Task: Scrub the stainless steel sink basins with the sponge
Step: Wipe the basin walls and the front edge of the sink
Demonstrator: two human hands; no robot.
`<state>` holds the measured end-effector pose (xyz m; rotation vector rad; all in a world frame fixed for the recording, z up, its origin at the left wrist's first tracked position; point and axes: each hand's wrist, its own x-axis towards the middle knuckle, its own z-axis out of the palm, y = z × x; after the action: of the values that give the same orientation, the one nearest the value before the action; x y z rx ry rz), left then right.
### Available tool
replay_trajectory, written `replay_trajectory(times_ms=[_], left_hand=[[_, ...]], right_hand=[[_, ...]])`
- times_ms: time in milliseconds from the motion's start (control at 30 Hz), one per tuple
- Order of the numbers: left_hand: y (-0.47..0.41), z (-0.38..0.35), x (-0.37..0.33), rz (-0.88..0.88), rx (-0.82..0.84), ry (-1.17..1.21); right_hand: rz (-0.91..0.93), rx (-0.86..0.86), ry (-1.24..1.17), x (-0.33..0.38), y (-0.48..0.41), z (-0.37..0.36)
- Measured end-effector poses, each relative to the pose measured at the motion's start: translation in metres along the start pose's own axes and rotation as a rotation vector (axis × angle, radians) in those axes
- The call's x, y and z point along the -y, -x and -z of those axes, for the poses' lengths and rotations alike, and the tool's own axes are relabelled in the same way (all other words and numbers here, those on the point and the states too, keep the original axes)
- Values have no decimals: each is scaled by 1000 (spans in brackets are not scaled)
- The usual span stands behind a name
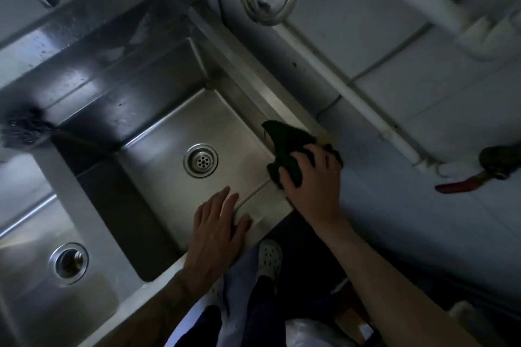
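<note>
Right hand (311, 177) pressing the dark green sponge (284, 146) onto the sink rim (270, 205) at the near right corner, fingers curled over it — left hand (218, 229) flat on the front edge, fingers spread, drain (200, 160) mid-basin, second basin (42, 276) off left.

Stainless sink unit (270, 214): dark sponge (284, 149) on rim at 3 o'clock of drain (200, 160); steel-wool scourer (22, 131) on divider, 9 o'clock.
</note>
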<state>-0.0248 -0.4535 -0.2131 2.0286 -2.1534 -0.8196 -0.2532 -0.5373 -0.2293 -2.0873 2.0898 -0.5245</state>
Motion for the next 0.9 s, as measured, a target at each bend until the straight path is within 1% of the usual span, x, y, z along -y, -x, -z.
replay_trajectory(times_ms=[67,100,133,233,300,400,467,500,633,700,733,800,900], left_hand=[[10,-5,5,4,6,-18],[14,-7,6,1,18,-28],[16,-8,8,-3,19,-33],[17,-14,13,-30,-43,-49],[18,-18,15,-51,-92,-51],[19,-20,17,-79,-152,-53],[18,-20,18,-86,-156,-54],[19,-20,19,-87,-152,-52],[18,-20,22,-99,-174,-58],[17,-23,23,-104,-181,-62],[17,-24,23,-105,-181,-58],[17,-25,23,-91,-174,-43],[17,-24,23,-74,-162,6]], right_hand=[[123,45,4,1,13,1],[139,35,15,-2,7,3],[110,15,32,-6,-2,5],[-75,-17,83,-7,-24,7],[-97,-44,80,11,-9,0],[3,-20,12,49,35,-13],[92,18,11,56,47,-16],[98,24,21,51,41,-15],[-117,-58,83,23,-1,-4],[-148,-78,53,27,-1,-4],[-133,-82,42,38,9,-7],[-37,-78,-7,64,41,-14],[133,41,-70,74,69,-15]])
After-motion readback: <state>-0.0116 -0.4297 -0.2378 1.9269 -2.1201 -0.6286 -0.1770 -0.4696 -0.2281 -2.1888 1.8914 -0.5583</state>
